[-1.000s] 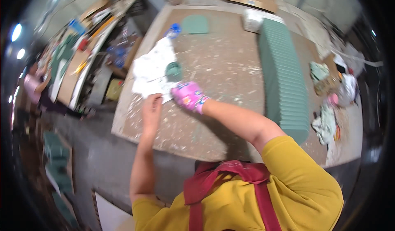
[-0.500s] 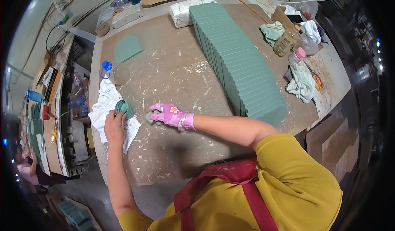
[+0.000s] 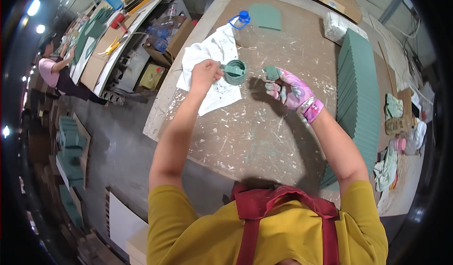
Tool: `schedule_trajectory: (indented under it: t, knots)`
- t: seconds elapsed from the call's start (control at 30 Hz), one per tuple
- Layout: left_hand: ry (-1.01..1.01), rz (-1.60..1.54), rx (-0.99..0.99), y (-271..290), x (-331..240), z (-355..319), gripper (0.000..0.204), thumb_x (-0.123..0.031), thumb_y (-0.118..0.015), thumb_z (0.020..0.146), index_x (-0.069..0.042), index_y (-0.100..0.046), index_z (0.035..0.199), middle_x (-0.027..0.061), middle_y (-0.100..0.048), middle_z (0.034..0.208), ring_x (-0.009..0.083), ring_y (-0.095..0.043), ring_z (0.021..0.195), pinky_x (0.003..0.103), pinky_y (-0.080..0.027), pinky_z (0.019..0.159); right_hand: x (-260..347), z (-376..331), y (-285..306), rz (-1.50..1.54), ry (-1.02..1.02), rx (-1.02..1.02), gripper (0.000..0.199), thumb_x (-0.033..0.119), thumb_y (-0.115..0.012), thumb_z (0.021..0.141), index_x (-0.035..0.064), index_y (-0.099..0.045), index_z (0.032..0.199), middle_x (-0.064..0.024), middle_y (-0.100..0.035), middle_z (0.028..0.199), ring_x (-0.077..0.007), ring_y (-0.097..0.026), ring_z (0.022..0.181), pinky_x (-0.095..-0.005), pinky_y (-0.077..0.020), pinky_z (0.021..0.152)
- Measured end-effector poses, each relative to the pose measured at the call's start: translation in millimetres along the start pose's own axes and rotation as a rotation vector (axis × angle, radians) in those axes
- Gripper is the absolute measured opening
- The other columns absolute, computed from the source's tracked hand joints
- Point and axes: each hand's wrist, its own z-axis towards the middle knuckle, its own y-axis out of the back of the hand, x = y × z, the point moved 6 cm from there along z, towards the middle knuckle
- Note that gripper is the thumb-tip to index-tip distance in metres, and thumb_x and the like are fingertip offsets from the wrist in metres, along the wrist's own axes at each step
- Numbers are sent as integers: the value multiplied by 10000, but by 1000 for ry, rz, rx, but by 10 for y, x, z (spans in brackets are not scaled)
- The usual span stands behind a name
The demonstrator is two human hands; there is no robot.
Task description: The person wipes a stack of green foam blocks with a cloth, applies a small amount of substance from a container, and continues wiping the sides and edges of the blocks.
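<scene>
My left hand (image 3: 206, 75), bare, pinches a small green-coated tool (image 3: 233, 70) whose flat end lies over the mouth of a round green pot (image 3: 235, 79). Whether the tool is a brush or a spatula I cannot make out. The ridged pot stands at the edge of a crumpled white cloth (image 3: 219, 97). In a pink flowered glove, my right hand (image 3: 292, 91) is raised to the pot's right. Between its thumb and fingers is a small green sponge-like block (image 3: 271, 72).
A long row of stacked green sheets (image 3: 356, 86) runs along the table's right. Beyond the pot are a clear bottle with a blue cap (image 3: 243, 17) and a flat green panel (image 3: 265, 16). Rags and jars (image 3: 398, 125) crowd the right edge. Another person (image 3: 52, 69) works far left.
My view has swung left. My right hand has lifted the green block off the table and turned it upward. My left hand now holds the tool over the pot.
</scene>
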Motion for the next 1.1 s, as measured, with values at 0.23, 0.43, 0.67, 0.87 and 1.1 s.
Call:
schedule_trajectory:
  t: [0.23, 0.43, 0.67, 0.87, 1.1]
  knots:
    - [107, -158, 81, 11, -46, -160, 176, -164, -581, 921, 9, -614, 931, 83, -680, 798, 90, -592, 655, 199, -454, 598, 194, 231, -60, -685, 174, -289, 453, 203, -609, 921, -9, -487, 1302, -96, -634, 1061, -169, -625, 872, -274, -511, 758]
    - [144, -271, 35, 39, -84, -211, 125, -134, -557, 900, -9, -559, 913, 123, -684, 825, 112, -612, 677, 207, -456, 603, 277, 461, -404, -1384, 545, -223, 465, 299, -650, 878, -16, -565, 1209, -170, -639, 1136, -277, -639, 994, -353, -491, 869]
    - [138, -269, 59, 114, -161, -343, 125, -138, -545, 913, -14, -538, 921, 129, -680, 820, 132, -638, 703, 221, -462, 604, 93, 657, -846, -1642, 684, -208, 370, 278, -638, 857, 27, -602, 1126, -191, -650, 1033, -351, -627, 967, -411, -490, 841]
    - [128, -249, 27, 179, -140, -398, 142, -152, -540, 924, -10, -539, 927, 130, -681, 820, 144, -648, 711, 228, -478, 616, 95, 699, -954, -1657, 638, -214, 349, 292, -639, 845, 54, -606, 1097, -179, -653, 1014, -347, -628, 954, -413, -497, 818]
    - [80, 21, 13, 156, -152, -425, 162, -158, -522, 933, 4, -530, 931, 141, -686, 826, 152, -653, 707, 238, -498, 608, 147, 792, -757, -1733, 610, -291, 369, 291, -625, 848, 43, -596, 1119, -191, -660, 1004, -364, -633, 934, -420, -495, 824]
